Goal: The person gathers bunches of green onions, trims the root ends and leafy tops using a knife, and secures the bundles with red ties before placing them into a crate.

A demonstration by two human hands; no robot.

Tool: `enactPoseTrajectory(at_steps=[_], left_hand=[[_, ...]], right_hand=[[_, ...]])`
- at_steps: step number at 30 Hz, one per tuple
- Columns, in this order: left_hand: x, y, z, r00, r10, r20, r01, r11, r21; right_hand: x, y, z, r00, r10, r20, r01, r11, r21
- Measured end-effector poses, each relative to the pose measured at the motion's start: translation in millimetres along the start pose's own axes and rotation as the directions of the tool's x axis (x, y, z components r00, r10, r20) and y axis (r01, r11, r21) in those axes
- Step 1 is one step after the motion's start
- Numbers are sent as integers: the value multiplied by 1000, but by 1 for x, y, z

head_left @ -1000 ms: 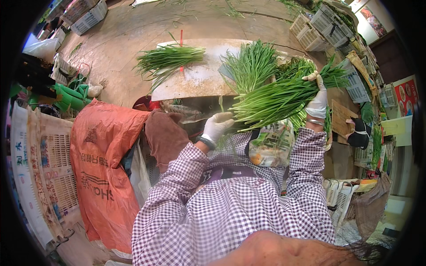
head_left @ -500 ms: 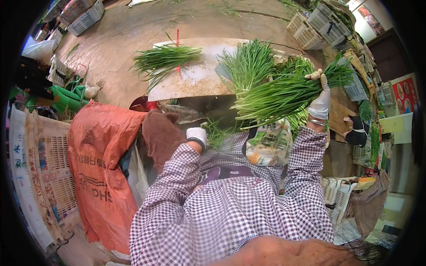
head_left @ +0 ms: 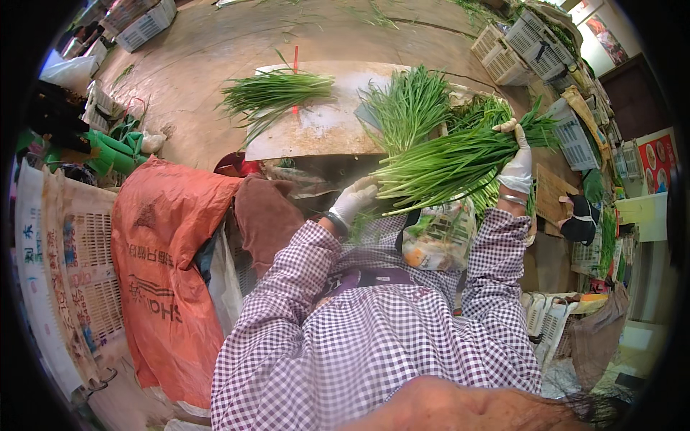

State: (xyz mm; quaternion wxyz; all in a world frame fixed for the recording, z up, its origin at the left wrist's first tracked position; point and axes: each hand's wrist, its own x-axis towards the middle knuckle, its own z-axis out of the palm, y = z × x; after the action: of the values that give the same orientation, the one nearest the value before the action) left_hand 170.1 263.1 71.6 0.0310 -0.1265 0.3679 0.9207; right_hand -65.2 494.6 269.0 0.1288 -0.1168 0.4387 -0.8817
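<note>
My right hand, in a white glove, is closed around a large bunch of garlic chives toward its leafy end. The bunch lies tilted in the air, its pale stem ends pointing left. At those ends is my gloved left hand, fingers bent together in a pinch on the chives' stem tips. Some loose green blades hang just below it, over my lap. Behind the held bunch stands another chive bunch. A third bunch lies on the left of the pale board.
A red-orange sack and a brown cloth are at my left. Plastic crates stand at the far right, and a wooden board leans nearer. A printed plastic bag sits by my lap.
My left hand has moved up and right from beside my lap to the stem ends of the held bunch. The bunch has shifted slightly; my right hand keeps its grip.
</note>
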Motion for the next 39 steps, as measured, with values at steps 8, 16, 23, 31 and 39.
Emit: enactPoseTrajectory(at_steps=[8,16,23,31,39], left_hand=[[15,8,4,996,-22,84,28,997,-71],[27,-15,-13,999,50,14,-45,968,-246],[12,-8,4,993,12,-119,-28,990,-135],[5,5,-40,938,165,-306,307,20,951],[0,-22,-33,998,53,-29,22,138,990]], right_hand=[[7,5,-2,999,51,10,-51,999,14],[12,16,-14,989,147,-10,-145,983,110],[5,17,-4,985,173,3,-172,981,87],[9,-1,1,996,70,52,-70,998,9],[13,-5,6,997,70,22,-68,993,-101]])
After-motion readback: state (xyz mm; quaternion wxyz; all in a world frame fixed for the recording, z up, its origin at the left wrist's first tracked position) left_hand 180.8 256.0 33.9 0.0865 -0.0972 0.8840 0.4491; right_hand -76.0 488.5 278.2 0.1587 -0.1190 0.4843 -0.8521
